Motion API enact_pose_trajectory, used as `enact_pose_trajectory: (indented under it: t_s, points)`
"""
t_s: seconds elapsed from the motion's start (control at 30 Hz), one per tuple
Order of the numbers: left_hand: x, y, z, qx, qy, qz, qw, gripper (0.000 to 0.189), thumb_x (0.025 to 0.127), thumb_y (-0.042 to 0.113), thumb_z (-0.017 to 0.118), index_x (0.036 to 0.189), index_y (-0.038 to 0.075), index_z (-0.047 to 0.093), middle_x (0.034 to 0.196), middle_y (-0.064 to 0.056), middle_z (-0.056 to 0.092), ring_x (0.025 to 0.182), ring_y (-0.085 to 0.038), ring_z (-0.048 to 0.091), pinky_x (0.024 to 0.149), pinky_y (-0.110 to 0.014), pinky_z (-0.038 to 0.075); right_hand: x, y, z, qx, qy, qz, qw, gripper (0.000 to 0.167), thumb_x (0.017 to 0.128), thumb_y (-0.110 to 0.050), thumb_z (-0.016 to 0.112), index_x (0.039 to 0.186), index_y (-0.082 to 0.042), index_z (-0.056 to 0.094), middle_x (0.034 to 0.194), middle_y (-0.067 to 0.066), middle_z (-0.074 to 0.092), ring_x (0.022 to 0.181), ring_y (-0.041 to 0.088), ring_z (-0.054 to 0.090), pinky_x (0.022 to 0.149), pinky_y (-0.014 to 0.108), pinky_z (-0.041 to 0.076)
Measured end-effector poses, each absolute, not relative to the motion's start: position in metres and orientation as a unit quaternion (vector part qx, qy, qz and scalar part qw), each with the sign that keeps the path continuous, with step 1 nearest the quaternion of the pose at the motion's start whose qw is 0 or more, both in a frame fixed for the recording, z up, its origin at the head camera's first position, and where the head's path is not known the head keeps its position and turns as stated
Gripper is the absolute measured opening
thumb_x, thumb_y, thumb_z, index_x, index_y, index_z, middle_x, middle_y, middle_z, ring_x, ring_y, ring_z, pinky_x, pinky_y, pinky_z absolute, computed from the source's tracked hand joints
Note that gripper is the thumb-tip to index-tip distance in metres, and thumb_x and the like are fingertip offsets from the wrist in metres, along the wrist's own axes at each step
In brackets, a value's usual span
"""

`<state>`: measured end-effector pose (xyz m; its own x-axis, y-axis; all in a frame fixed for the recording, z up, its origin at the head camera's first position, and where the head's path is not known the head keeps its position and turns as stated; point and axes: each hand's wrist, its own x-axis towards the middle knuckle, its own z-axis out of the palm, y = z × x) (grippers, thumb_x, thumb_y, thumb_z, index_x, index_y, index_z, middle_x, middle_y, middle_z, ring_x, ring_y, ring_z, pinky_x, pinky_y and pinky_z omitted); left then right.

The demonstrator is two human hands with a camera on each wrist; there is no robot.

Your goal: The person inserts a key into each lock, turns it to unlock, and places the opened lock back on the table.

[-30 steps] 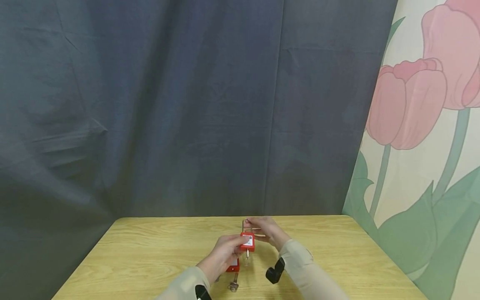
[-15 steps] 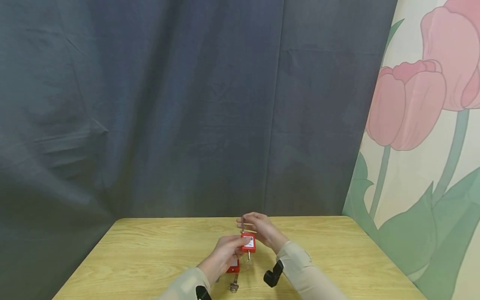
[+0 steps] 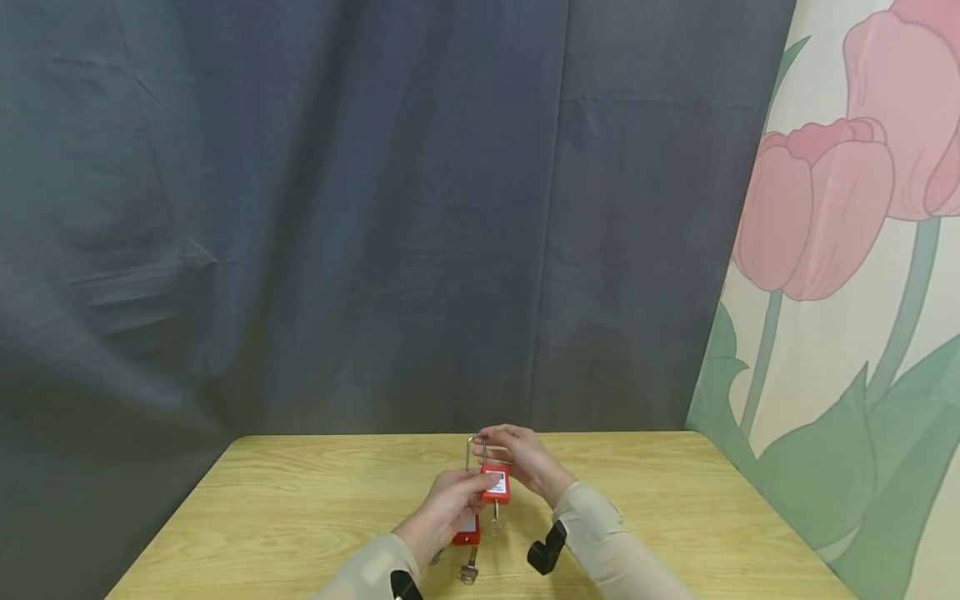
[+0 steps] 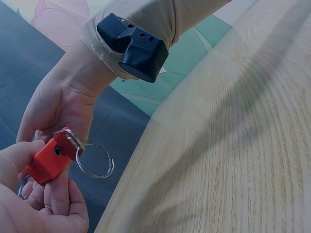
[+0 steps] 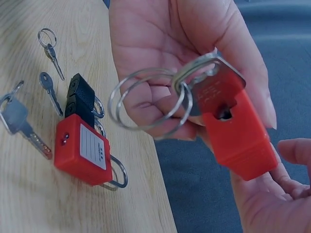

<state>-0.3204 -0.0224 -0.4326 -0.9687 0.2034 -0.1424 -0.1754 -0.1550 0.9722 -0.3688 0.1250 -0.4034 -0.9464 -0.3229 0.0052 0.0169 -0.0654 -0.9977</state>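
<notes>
My left hand grips a red padlock above the table, thumb on its white label. A key with metal rings sits in the padlock's bottom. The tall shackle is out on one side and swung left of the body. My right hand has its fingertips at the shackle's top and seems to pinch it; the padlock body hides the contact in both wrist views. Below lies a second red padlock with its shackle closed.
Black padlocks lie beside the second red padlock on the wooden table. Several loose keys are near them, among them a large key and a small ringed key. A dark curtain hangs behind the table.
The shackle has turned from over the padlock body round to its left side, with my right fingers moving slightly left. My left hand stays in place, gripping the padlock.
</notes>
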Motion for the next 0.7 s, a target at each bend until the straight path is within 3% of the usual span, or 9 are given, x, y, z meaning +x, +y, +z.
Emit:
enact_pose_trajectory:
  t_s: [0.23, 0.43, 0.7]
  points:
    - [-0.321, -0.023, -0.431, 0.036, 0.627, 0.770, 0.115, 0.041, 0.089, 0.021, 0.070, 0.117, -0.008, 0.061, 0.095, -0.003, 0.070, 0.076, -0.007, 0.062, 0.074, -0.023, 0.051, -0.371, 0.146, -0.413, -0.112, 0.724, -0.671, 0.110, 0.040, 0.104, -0.022, 0.039, 0.130, 0.007, 0.049, 0.132, 0.025, 0.056, 0.119, 0.037, 0.058, 0.092, 0.041, 0.053]
    - [-0.322, -0.023, -0.432, 0.033, 0.624, 0.773, 0.112, 0.041, 0.090, 0.020, 0.069, 0.117, -0.009, 0.060, 0.094, -0.004, 0.070, 0.074, -0.007, 0.062, 0.073, -0.023, 0.052, -0.375, 0.180, -0.429, -0.079, 0.735, -0.664, 0.106, 0.044, 0.105, -0.020, 0.033, 0.132, 0.012, 0.043, 0.132, 0.030, 0.053, 0.115, 0.038, 0.060, 0.090, 0.039, 0.055]
    - [-0.324, -0.023, -0.434, 0.026, 0.630, 0.768, 0.116, 0.041, 0.089, 0.019, 0.070, 0.117, -0.009, 0.060, 0.094, -0.005, 0.071, 0.074, -0.008, 0.064, 0.073, -0.023, 0.052, -0.370, 0.209, -0.446, -0.006, 0.746, -0.659, 0.101, 0.046, 0.104, -0.020, 0.035, 0.131, 0.015, 0.044, 0.119, 0.024, 0.065, 0.101, 0.031, 0.068, 0.085, 0.040, 0.057]
